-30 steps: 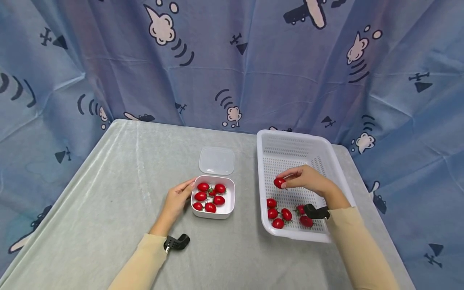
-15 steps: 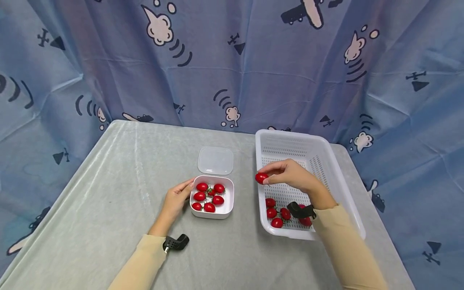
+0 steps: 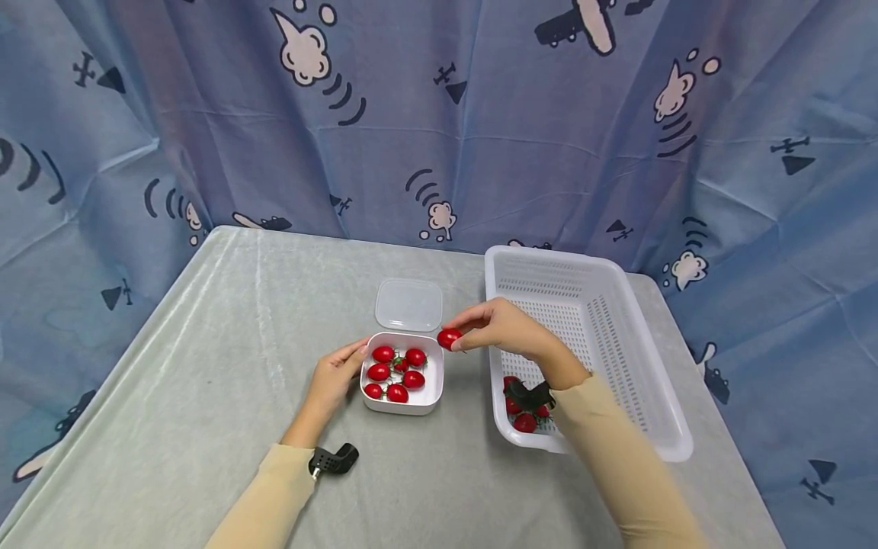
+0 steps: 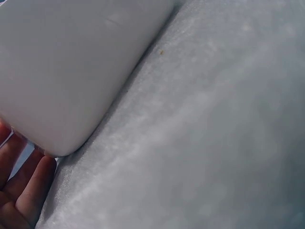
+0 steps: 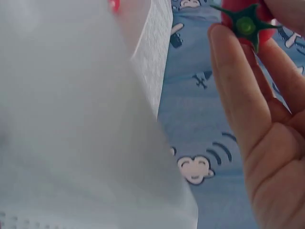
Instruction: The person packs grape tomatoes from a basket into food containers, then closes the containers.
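In the head view my right hand [image 3: 504, 329] pinches a red cherry tomato [image 3: 449, 338] between thumb and fingers, by the right rim of a small white box [image 3: 430, 390]. The right wrist view shows the green calyx [image 5: 246, 26] of this tomato facing the camera. Inside the box lie several cherry tomatoes [image 3: 413, 379], with bare floor along its right side. My left hand [image 3: 338, 375] touches the box's left side; in the left wrist view its fingers [image 4: 35, 183] rest against a lower corner of the box.
A white perforated basket [image 3: 641, 320] stands to the right, with more cherry tomatoes [image 3: 524, 423] at its near left, partly hidden by the right wrist camera. A clear lid [image 3: 408, 305] lies behind the box. Behind the table hangs a blue patterned curtain [image 3: 384, 137].
My right hand has carried the cherry tomato leftward, from over the basket across its left rim to the box's right rim. The left hand and the box have stayed put.
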`<action>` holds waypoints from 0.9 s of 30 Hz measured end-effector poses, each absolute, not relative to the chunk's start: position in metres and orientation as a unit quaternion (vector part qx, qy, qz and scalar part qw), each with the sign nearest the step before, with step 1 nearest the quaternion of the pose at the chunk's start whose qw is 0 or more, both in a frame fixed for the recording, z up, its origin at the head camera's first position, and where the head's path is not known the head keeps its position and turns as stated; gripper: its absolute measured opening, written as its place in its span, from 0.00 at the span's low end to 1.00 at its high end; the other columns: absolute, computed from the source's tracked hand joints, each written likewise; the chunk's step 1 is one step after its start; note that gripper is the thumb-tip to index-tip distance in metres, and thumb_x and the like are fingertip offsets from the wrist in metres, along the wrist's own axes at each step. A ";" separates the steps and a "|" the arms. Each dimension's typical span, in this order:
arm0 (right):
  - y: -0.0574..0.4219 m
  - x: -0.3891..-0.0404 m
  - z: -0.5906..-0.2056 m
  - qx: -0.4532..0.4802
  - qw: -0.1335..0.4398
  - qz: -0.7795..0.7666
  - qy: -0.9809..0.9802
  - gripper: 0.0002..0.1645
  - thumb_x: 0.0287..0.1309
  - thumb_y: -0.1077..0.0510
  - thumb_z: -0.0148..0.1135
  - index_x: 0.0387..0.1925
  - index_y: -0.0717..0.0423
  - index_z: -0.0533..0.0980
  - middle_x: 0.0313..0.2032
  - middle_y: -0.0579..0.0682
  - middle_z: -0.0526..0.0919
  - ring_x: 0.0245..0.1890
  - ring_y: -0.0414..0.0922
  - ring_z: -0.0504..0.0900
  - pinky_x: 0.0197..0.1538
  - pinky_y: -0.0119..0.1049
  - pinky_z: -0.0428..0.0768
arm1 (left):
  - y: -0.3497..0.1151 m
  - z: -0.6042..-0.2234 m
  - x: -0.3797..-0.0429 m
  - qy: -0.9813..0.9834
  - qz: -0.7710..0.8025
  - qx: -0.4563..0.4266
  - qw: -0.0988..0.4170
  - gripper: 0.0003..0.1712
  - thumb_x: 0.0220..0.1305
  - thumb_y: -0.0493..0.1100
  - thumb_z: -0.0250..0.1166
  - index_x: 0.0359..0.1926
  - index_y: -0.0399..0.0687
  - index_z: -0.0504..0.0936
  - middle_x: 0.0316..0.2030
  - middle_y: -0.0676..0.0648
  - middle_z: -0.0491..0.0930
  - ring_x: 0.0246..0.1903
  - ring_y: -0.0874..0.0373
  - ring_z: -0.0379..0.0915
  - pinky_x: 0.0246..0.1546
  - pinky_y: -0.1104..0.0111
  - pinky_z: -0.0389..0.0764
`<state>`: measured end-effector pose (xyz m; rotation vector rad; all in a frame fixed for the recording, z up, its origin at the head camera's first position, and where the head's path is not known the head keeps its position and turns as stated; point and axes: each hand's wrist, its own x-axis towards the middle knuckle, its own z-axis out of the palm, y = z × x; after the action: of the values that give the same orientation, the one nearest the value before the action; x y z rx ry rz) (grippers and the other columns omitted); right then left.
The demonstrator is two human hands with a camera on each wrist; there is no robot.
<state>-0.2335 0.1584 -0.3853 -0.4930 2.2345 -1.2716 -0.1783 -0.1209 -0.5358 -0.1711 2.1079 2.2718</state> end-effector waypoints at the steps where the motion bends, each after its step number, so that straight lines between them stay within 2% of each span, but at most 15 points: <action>1: 0.155 -0.234 -0.385 -0.187 0.262 -0.467 0.824 0.21 0.50 0.60 0.75 0.48 0.60 0.85 0.41 0.51 0.90 0.38 0.38 0.86 0.44 0.32 0.83 | -0.121 -0.536 -0.178 0.679 0.732 -0.056 0.018 0.21 0.72 0.39 0.59 0.60 0.32 0.78 0.59 0.33 0.78 0.44 0.72 0.80 0.47 0.78 0.82; 7: 0.139 -0.234 -0.385 -0.190 0.262 -0.464 0.824 0.20 0.51 0.60 0.74 0.48 0.57 0.85 0.43 0.51 0.90 0.43 0.43 0.86 0.47 0.31 0.82 | -0.119 -0.534 -0.177 0.680 0.731 -0.052 0.010 0.21 0.72 0.39 0.59 0.61 0.30 0.77 0.59 0.31 0.77 0.44 0.75 0.78 0.48 0.80 0.81; 15: 0.115 -0.233 -0.386 -0.171 0.247 -0.470 0.830 0.20 0.50 0.59 0.75 0.48 0.55 0.86 0.42 0.49 0.90 0.41 0.37 0.82 0.46 0.30 0.81 | -0.119 -0.533 -0.177 0.680 0.731 -0.056 0.005 0.21 0.72 0.39 0.59 0.60 0.30 0.78 0.58 0.32 0.78 0.43 0.76 0.79 0.46 0.80 0.81; 20: 0.100 -0.233 -0.390 -0.188 0.250 -0.451 0.836 0.19 0.51 0.59 0.74 0.48 0.57 0.85 0.42 0.52 0.90 0.41 0.37 0.85 0.49 0.31 0.82 | -0.120 -0.533 -0.176 0.682 0.729 -0.055 0.008 0.21 0.72 0.40 0.59 0.60 0.31 0.77 0.59 0.32 0.78 0.43 0.76 0.78 0.47 0.79 0.81; 27: 0.082 -0.240 -0.403 -0.184 0.262 -0.417 0.851 0.18 0.49 0.58 0.76 0.45 0.55 0.87 0.39 0.50 0.91 0.38 0.37 0.85 0.46 0.29 0.81 | -0.121 -0.534 -0.177 0.678 0.732 -0.059 0.015 0.21 0.71 0.39 0.60 0.60 0.33 0.78 0.59 0.34 0.78 0.44 0.77 0.79 0.48 0.79 0.81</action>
<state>-0.2395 0.0821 -0.4027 -0.4983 2.3018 -1.1290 -0.1768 -0.1214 -0.5338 -0.1822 2.1109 2.2795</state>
